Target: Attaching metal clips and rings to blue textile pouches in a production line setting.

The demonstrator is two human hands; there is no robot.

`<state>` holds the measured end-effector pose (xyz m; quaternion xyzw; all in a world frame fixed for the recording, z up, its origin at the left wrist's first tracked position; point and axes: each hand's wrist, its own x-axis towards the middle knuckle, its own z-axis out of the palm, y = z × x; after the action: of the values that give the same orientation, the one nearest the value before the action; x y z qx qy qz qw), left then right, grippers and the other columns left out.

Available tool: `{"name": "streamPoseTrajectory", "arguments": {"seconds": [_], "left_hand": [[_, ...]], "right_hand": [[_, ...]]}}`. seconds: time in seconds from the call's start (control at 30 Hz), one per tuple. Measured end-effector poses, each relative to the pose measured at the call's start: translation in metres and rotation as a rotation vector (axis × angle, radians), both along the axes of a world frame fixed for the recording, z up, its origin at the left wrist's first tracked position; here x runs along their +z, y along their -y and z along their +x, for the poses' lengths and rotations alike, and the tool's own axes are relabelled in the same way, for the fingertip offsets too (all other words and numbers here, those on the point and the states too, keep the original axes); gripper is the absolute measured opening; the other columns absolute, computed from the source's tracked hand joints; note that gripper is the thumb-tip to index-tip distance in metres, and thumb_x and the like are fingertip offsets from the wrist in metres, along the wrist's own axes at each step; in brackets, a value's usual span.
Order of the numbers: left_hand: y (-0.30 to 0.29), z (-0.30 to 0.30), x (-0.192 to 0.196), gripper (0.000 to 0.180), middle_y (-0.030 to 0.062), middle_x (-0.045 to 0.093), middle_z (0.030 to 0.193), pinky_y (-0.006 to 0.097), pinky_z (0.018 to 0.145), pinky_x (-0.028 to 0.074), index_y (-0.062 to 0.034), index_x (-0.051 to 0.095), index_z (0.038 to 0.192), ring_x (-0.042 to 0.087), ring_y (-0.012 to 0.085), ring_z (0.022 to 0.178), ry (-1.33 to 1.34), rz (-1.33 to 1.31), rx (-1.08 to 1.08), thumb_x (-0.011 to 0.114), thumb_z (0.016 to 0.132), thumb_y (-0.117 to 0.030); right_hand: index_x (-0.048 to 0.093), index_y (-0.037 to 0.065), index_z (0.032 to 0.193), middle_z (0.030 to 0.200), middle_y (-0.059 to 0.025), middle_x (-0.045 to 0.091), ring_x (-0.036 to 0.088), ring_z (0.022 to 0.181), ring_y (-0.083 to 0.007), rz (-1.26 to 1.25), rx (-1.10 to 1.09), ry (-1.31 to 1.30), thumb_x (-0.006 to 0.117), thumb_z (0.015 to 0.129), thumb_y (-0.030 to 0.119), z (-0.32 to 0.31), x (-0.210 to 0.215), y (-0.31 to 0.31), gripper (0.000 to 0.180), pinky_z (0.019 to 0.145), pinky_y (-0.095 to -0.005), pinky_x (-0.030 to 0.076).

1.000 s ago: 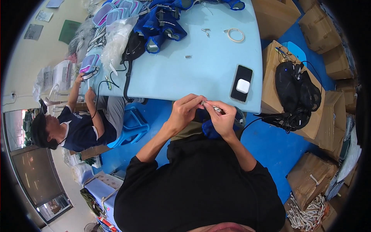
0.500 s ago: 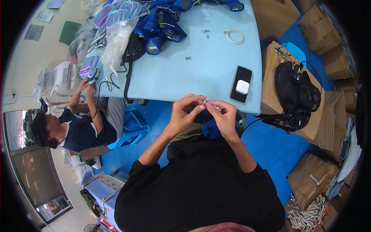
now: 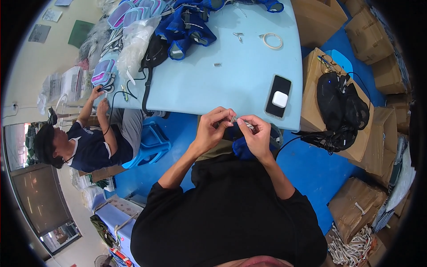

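Note:
Just off the table's near edge, both my hands are raised close together over my lap. My left hand (image 3: 212,127) pinches a small silvery piece (image 3: 233,119) between thumb and fingertips; its exact kind is too small to tell. Closed beside it, my right hand (image 3: 257,135) has a short length of grey-white cord (image 3: 249,126) showing at its fingers. Below the right hand a blue fabric item (image 3: 241,148) lies in my lap, partly hidden by the hand and forearm. Similar small metallic pieces (image 3: 217,65) lie on the light-blue table (image 3: 191,91).
A phone (image 3: 276,84) with a white case (image 3: 279,99) on it and a tape roll (image 3: 272,41) lie on the table. Blue bags (image 3: 189,33) are heaped at the far side. A co-worker (image 3: 95,144) sits left. Right, a carton (image 3: 311,95) bears black bags (image 3: 340,109).
My fingertips have drawn slightly apart, baring more of the small piece. The co-worker's nearer hand has dropped away from the purple-and-blue pouch.

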<state>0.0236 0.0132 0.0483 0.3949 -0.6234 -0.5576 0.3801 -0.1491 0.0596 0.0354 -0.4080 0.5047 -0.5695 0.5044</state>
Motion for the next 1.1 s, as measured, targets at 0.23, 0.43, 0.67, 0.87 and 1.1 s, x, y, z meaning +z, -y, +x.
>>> {"name": "streamPoseTrajectory", "arguments": {"seconds": [0.23,0.43,0.67,0.87,1.1], "left_hand": [[-0.002,-0.007,0.011,0.031,0.01,0.067,0.095,0.027,0.075,0.056,0.0036,0.071,0.111,0.066,0.015,0.084,0.134,-0.164,0.043,0.06,0.087,0.02],[-0.004,-0.008,0.011,0.032,0.0107,0.068,0.095,0.027,0.073,0.057,0.0038,0.071,0.11,0.068,0.016,0.083,0.17,-0.237,0.047,0.06,0.086,0.021],[-0.006,-0.01,0.009,0.032,0.0103,0.068,0.093,0.026,0.073,0.057,0.004,0.071,0.109,0.068,0.0159,0.082,0.146,-0.237,0.116,0.059,0.085,0.022],[-0.007,-0.013,0.01,0.032,0.0102,0.068,0.092,0.026,0.073,0.057,0.0037,0.071,0.108,0.068,0.0157,0.082,0.147,-0.273,0.151,0.059,0.084,0.023],[-0.011,-0.011,0.007,0.031,0.0094,0.068,0.091,0.026,0.072,0.056,0.0033,0.071,0.107,0.067,0.0148,0.08,0.152,-0.259,0.121,0.059,0.085,0.023]], "right_hand": [[0.073,-0.002,0.095,0.067,0.0054,0.056,0.036,0.059,0.0006,-0.14,-0.201,-0.252,0.075,0.094,0.002,0.014,0.005,-0.004,0.004,0.051,-0.0216,0.029],[0.073,-0.001,0.093,0.063,0.0063,0.05,0.035,0.056,0.0004,-0.186,-0.239,-0.246,0.076,0.092,0.001,0.019,-0.007,-0.01,0.003,0.049,-0.0217,0.028],[0.075,-0.001,0.094,0.063,0.0077,0.049,0.036,0.056,0.0012,-0.163,-0.216,-0.181,0.077,0.092,0.0,0.019,-0.006,-0.009,0.003,0.05,-0.0205,0.027],[0.076,-0.002,0.095,0.064,0.0076,0.05,0.037,0.057,0.0011,-0.168,-0.22,-0.17,0.077,0.091,0.0,0.017,-0.01,-0.008,0.005,0.05,-0.0203,0.028],[0.075,-0.002,0.095,0.065,0.0051,0.053,0.038,0.056,-0.0001,-0.184,-0.204,-0.244,0.077,0.091,0.0,0.015,-0.008,-0.011,0.006,0.05,-0.0218,0.029]]}}
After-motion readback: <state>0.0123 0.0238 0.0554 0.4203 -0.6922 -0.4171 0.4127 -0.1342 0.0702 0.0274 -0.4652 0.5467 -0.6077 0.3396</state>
